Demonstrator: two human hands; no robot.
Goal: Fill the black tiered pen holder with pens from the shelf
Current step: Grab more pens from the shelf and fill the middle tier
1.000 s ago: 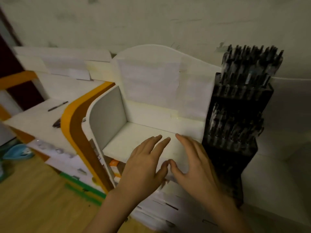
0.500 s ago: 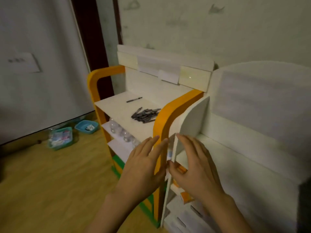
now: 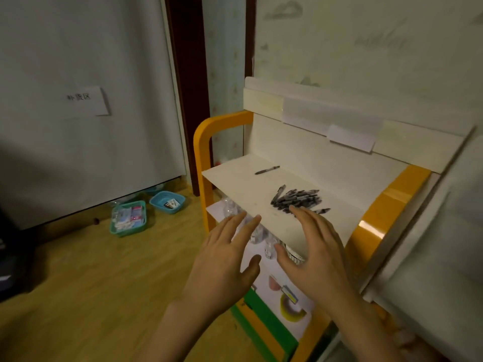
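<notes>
A pile of dark pens [image 3: 296,200] lies on the white top shelf [image 3: 235,184] of an orange-framed rack. One single pen [image 3: 267,170] lies apart, farther back on the same shelf. My left hand [image 3: 224,259] hovers with straight fingers in front of the shelf's front edge, holding nothing. My right hand [image 3: 313,254] is spread flat beside it, its fingertips just short of the pen pile. The black tiered pen holder is out of view.
The orange frame [image 3: 386,205] bounds the shelf on both sides. Lower shelves hold clear glassware [image 3: 258,233]. A teal basket [image 3: 128,218] and a blue basket [image 3: 167,202] sit on the wooden floor by the wall. A white unit stands at the right edge.
The view has swung left, away from the black pen holder and the white cubby, onto the orange rack. Both hands stayed empty and now hover near the pen pile.
</notes>
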